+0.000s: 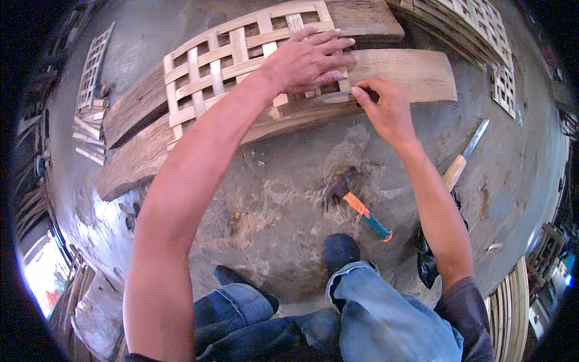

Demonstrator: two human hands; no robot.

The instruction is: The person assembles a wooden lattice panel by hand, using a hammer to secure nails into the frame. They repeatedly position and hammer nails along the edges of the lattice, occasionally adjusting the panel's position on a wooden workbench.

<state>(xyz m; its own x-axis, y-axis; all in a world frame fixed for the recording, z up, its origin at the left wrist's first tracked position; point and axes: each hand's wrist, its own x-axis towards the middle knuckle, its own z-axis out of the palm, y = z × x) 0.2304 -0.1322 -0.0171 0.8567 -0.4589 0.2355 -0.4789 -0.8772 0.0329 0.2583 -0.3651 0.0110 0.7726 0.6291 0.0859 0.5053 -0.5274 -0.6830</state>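
A woven lattice of pale flat wooden or bamboo slats [240, 51] lies across two thick wooden planks at the top middle. My left hand [310, 59] rests on its right part, palm down and fingers spread, hiding some of the weave. Close to the lattice's lower right corner, my right hand [386, 107] has thumb and forefinger pinched at the end of a thin pale strip [336, 96]. Whether that strip is woven into the lattice cannot be made out. The nearer plank [416, 75] extends to the right beyond both hands.
An orange-and-teal-handled hammer [365, 214] lies on the concrete floor before my feet. Beside my right forearm is a wooden-handled knife [465, 158], with a black plastic bag [427, 259] below. Stacked lattices [476, 27] are at upper right; another lattice [95, 63] and slat pieces [90, 133] lie left.
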